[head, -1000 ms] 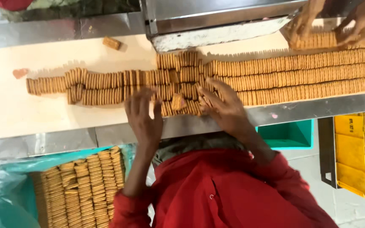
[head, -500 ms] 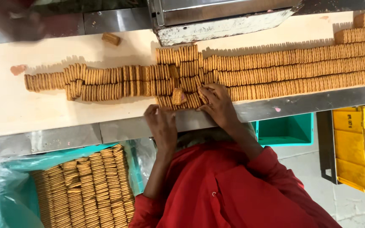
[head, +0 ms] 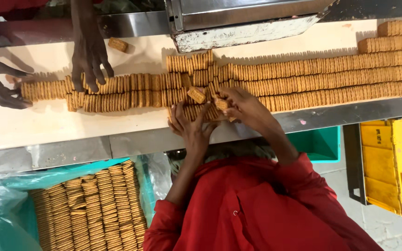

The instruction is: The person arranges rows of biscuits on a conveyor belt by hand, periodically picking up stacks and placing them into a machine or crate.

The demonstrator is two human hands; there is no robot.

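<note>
At frame centre, the left hand [head: 192,126] lies spread on biscuit rows [head: 303,83] at the bench [head: 47,123] near edge; the right hand [head: 243,106] pinches loose biscuits [head: 221,104]. Bare bench lies lower left.

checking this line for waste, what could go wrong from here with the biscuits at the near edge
1. The left hand and right hand work a jumbled patch of biscuits at the belt's near edge; loose ones could slip off.
2. Tilted biscuits may crack if pressed back into the tightly packed rows.
3. A co-worker's hands handle the same rows, so pushes from either side could buckle them.
</note>
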